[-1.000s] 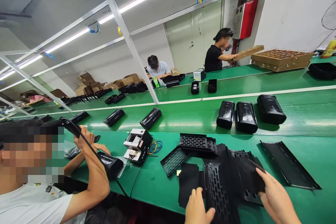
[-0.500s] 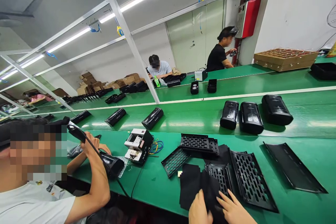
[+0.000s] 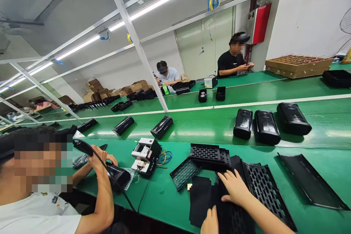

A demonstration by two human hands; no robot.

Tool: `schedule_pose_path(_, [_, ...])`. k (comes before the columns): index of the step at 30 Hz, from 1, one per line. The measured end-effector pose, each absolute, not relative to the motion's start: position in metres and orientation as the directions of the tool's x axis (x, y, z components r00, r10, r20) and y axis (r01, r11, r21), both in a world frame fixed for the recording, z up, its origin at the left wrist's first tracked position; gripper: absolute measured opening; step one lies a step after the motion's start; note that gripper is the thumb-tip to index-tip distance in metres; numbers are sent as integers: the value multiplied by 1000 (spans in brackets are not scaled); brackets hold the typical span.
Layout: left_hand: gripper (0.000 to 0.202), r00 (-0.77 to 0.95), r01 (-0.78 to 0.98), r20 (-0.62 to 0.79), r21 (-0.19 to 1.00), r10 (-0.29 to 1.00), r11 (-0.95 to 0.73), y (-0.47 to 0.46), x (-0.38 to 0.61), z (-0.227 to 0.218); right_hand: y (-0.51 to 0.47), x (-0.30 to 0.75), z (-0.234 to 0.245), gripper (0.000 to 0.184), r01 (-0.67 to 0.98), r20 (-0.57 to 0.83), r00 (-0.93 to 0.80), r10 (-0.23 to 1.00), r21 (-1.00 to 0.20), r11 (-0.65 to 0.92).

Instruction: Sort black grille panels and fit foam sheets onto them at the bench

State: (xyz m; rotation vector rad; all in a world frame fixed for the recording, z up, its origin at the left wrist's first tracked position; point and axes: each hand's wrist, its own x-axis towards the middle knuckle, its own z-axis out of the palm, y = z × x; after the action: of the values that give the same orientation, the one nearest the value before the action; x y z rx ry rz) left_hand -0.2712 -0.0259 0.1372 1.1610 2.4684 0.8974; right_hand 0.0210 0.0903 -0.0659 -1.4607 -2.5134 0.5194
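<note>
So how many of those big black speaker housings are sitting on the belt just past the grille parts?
3, side by side: left one, middle one, right one. Slimmer black units lie farther left; more may be out of frame.

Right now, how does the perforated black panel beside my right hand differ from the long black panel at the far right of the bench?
The perforated black plastic panel is riddled with oval holes; the long black plastic panel looks mostly solid. The perforated one lies next to the right hand among other parts; the long one lies alone, apart. Both are black, elongated and rest on the green bench.
</note>
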Motion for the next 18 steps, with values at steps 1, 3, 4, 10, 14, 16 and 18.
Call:
schedule_pose_path(1, [41, -639, 603, 33, 643, 768, 473, -25, -284, 150, 91, 18, -68, 70, 804, -25, -502, 864, -380, 457])
schedule_pose_path(3, [42, -624, 606, 37, 654, 780, 453, -25, -295, 159, 94, 16, -70, 63, 813, -52, -504, 862, -365, 453])
schedule_pose_path(4, [41, -617, 605, 30, 657, 786, 449, -25, -292, 155, 95, 15, -70, 62, 817, -63, -504, 862, -360, 451])
schedule_pose_path(10, [31, -542, 585, -95, 671, 835, 456, -26, -211, 66, 111, 26, -63, 56, 819, -142, -499, 855, -398, 412])
schedule_pose_path(14, [33, -473, 574, -180, 679, 862, 457, -26, -151, 7, 126, 40, -56, 43, 790, -195, -506, 841, -497, 360])
schedule_pose_path(16, [30, -438, 573, -214, 682, 873, 454, -25, -129, -14, 131, 48, -53, 36, 756, -199, -512, 836, -567, 328])
schedule_pose_path(18, [25, -379, 559, -224, 718, 898, 415, -24, -116, -32, 133, 57, -52, 29, 715, -201, -511, 836, -640, 283])
